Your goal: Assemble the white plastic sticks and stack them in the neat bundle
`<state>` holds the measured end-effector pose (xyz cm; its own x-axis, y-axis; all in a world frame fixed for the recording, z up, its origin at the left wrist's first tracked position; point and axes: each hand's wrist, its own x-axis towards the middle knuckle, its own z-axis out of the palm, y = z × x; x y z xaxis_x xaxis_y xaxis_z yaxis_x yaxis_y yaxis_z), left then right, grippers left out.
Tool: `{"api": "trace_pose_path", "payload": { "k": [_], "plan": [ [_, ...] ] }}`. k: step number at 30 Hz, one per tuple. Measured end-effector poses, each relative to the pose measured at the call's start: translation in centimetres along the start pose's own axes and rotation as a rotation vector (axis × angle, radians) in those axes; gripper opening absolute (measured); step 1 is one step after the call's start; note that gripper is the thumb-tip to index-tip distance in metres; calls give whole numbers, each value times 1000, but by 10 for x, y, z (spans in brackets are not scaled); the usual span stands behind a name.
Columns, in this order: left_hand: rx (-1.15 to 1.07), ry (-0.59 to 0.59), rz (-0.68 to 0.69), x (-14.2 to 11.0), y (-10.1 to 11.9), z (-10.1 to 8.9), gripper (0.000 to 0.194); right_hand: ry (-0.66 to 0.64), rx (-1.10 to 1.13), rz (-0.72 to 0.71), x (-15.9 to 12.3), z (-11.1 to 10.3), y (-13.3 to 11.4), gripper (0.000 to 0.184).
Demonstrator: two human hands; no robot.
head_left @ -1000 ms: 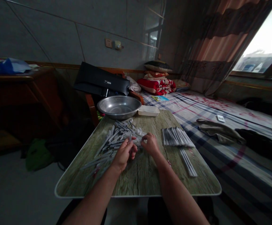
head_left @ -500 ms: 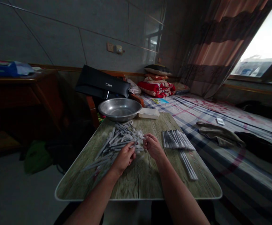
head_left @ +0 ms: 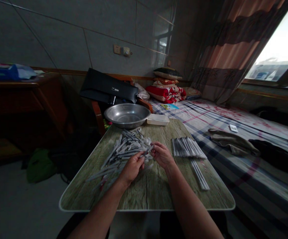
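Note:
Over the table my left hand (head_left: pixel 133 166) is closed, thumb against fingers, on a slim grey pen (head_left: pixel 146 151) that points up and to the right. My right hand (head_left: pixel 161 154) pinches at the far end of this pen, where a small whitish piece shows; I cannot make out whether it is a cap. Beneath and left of my hands lies a loose heap of white and grey pens (head_left: pixel 119 154), pointing many ways. To the right, a neat stack of white pens with dark ends (head_left: pixel 187 147) lies side by side. Several white sticks (head_left: pixel 200 175) stretch out below that stack.
A wide metal basin (head_left: pixel 127 116) and a shallow white tray (head_left: pixel 158 119) stand at the back of the wood-patterned table (head_left: pixel 156 196). Behind them is a chair with a black bag (head_left: pixel 106 87). A bed with a checked sheet (head_left: pixel 198 122) runs along the right.
My left hand has shifted slightly up and right, bringing the pen closer to my right fingers. My right hand stays nearly in place. The heap and the stack look the same.

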<state>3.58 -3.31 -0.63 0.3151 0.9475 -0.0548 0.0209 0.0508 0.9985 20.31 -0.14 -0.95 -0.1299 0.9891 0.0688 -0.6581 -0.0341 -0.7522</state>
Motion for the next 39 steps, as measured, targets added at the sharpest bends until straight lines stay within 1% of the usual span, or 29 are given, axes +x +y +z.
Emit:
{"api": "trace_pose_path", "payload": {
  "k": [2,5,9,14,18,24,31,35,39],
  "plan": [
    [5,2,1,0,0,0,52,-5,35,-6,0,0,-1,21],
    [10,0,3,1,-1,0,54,27,91,-21,-1,0,-3,25],
    [27,-10,8,2,-3,-1,56,59,55,22,0,-2,-4,32],
    [130,32,87,3,-6,-3,51,-24,-19,64,1,-6,0,29],
    [204,49,107,3,-8,-6,48,-60,-48,92,-1,-3,-1,31],
    [283,55,127,-1,-5,-8,46,-15,-87,101,-3,-1,-4,36],
    [358,32,131,-2,-6,-9,44,63,-166,71,2,-5,4,38],
    [384,6,149,-3,-6,-7,40,52,-207,64,2,-1,7,37],
    [383,23,162,-3,-5,-5,41,126,-176,-12,3,1,4,39]
  ]
}}
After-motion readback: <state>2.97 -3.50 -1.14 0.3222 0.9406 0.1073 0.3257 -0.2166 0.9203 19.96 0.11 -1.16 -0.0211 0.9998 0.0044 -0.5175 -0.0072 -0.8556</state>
